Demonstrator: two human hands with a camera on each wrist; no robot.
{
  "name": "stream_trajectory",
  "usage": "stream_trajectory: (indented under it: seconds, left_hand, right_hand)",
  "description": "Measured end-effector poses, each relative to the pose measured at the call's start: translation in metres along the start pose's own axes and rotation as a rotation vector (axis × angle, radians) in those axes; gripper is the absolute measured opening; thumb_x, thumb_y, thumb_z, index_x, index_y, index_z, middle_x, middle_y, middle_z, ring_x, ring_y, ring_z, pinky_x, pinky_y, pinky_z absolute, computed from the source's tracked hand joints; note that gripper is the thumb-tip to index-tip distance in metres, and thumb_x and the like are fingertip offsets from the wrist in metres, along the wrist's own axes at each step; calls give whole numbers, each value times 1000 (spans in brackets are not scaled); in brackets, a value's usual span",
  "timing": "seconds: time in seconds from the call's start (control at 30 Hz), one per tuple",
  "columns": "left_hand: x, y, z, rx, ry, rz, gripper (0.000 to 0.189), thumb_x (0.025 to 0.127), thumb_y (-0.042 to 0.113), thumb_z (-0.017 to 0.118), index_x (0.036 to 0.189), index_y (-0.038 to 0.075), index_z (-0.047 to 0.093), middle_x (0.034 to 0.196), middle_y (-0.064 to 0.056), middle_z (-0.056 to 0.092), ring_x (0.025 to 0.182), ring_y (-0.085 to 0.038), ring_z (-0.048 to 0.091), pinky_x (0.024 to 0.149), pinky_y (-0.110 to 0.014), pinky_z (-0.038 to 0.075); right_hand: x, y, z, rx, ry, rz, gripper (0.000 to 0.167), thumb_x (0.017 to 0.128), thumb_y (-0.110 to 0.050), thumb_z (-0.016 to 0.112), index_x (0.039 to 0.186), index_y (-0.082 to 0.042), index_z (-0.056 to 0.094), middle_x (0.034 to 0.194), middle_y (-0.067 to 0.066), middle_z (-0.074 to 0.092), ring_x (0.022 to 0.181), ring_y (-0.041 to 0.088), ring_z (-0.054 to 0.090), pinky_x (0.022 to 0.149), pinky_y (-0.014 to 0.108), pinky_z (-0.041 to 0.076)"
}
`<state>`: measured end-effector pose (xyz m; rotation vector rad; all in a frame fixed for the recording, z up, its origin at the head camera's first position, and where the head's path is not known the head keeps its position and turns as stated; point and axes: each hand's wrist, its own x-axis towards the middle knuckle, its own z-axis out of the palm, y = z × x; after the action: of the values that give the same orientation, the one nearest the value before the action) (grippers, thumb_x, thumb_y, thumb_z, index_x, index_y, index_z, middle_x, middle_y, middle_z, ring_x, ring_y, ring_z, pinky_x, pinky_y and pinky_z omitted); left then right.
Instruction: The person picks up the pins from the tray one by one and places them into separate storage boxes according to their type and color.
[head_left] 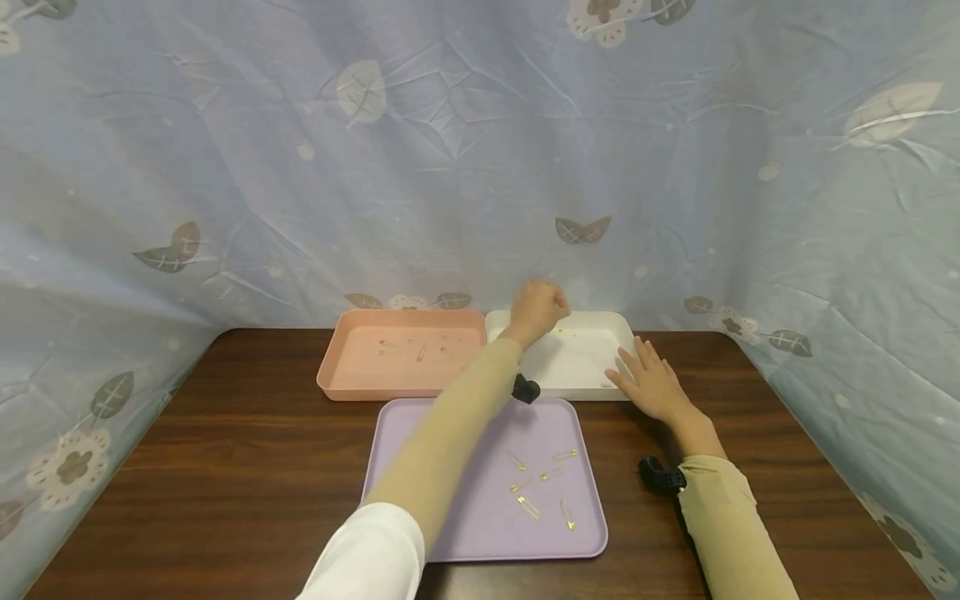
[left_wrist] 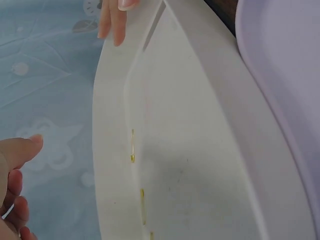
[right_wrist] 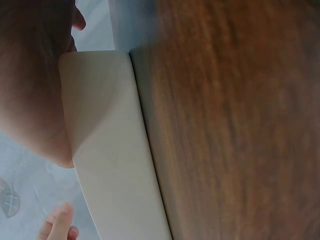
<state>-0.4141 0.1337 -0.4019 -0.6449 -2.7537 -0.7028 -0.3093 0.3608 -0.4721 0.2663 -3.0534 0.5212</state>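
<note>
My left hand (head_left: 538, 310) is over the back of the white tray (head_left: 577, 393). In the left wrist view its thumb stands apart from loosely bent fingers, and nothing shows between them. Below it, gold safety pins (left_wrist: 142, 206) lie along the tray's back side. My right hand (head_left: 654, 385) rests at the right edge of that tray with fingers spread. More gold safety pins (head_left: 528, 507) lie scattered on the purple tray (head_left: 487, 550) in front, under my left forearm.
A salmon-pink tray (head_left: 397, 393) holding several silver safety pins (head_left: 422, 354) stands left of the white tray. All three trays are on a dark wooden table (head_left: 247, 467). A patterned blue cloth (head_left: 465, 167) hangs behind and at both sides.
</note>
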Motion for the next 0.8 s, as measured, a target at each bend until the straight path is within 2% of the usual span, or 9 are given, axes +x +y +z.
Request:
stream_trajectory:
  seconds: [0.13,0.3,0.6,0.8]
  left_hand:
    - [-6,-2,-7,-2,-16,14,13,88,33,71,89,20,73,93,4,69,92,-14,60,84,-30,49]
    - [-17,-2,-15,-50,-35,23,13,87,31,73,88,18,71,89,2,64,86,-14,55,76,-26,45]
    - [-39,-8,-34,-55,-29,63,12,87,32,72,86,20,71,84,3,61,80,-12,53,70,-24,42]
    - [-54,-15,-51,-139,-29,44,13,89,32,70,87,19,70,85,2,61,79,-12,51,67,-23,41]
  right_hand:
    - [-1,-1,-1,5,0,1,74,100,-53,40,151,-1,30,160,29,7,148,48,5,113,71,10]
    - [-1,-1,-2,-2,7,2,73,100,-52,41,150,-1,31,160,30,8,148,49,7,112,72,11]
    - [0,0,0,-9,8,-10,74,100,-55,38,150,0,31,160,30,8,148,49,6,112,72,11]
    - [-1,-1,1,-9,5,-9,74,100,-54,39,150,0,31,160,30,8,148,48,5,113,71,10]
